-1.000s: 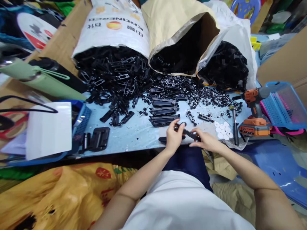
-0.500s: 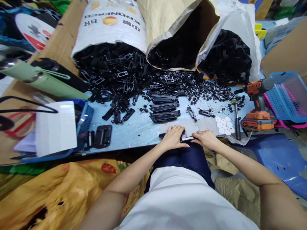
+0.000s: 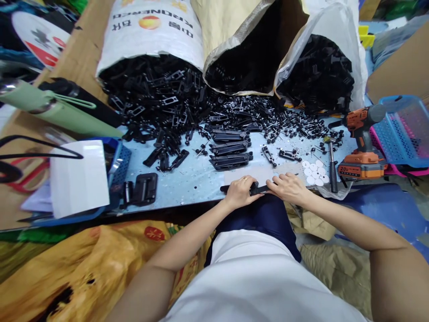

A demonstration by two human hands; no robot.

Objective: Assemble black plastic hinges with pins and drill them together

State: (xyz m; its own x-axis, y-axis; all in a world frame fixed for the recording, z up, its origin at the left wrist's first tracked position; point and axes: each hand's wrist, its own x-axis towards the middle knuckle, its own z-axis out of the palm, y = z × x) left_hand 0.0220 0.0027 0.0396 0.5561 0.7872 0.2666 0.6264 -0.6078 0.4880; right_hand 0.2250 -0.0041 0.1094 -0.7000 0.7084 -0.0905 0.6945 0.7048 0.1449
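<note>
At the table's front edge my left hand (image 3: 241, 192) is closed round a long black plastic part (image 3: 263, 188), whose left end pokes out past my fingers. My right hand (image 3: 287, 188) pinches the same part's other end, fingers curled over it. Much of the part is hidden under both hands. Just beyond lie several similar black folded parts (image 3: 231, 162) stacked in rows. Two smaller black link pieces (image 3: 268, 155) rest to their right. White round discs (image 3: 314, 172) lie beside my right hand.
Sacks spill black pieces (image 3: 157, 98) and pins (image 3: 295, 127) across the back. On the right are a hammer (image 3: 332, 170), an orange cordless drill (image 3: 362, 143) and a blue basket (image 3: 405, 134). A blue tray (image 3: 119, 165), green bottle (image 3: 73, 114) and black holder (image 3: 146, 188) stand left.
The light-coloured face of the part between my hands is now replaced by a dark one. My right hand's fingers have lifted and curled more over it. The view has shifted slightly.
</note>
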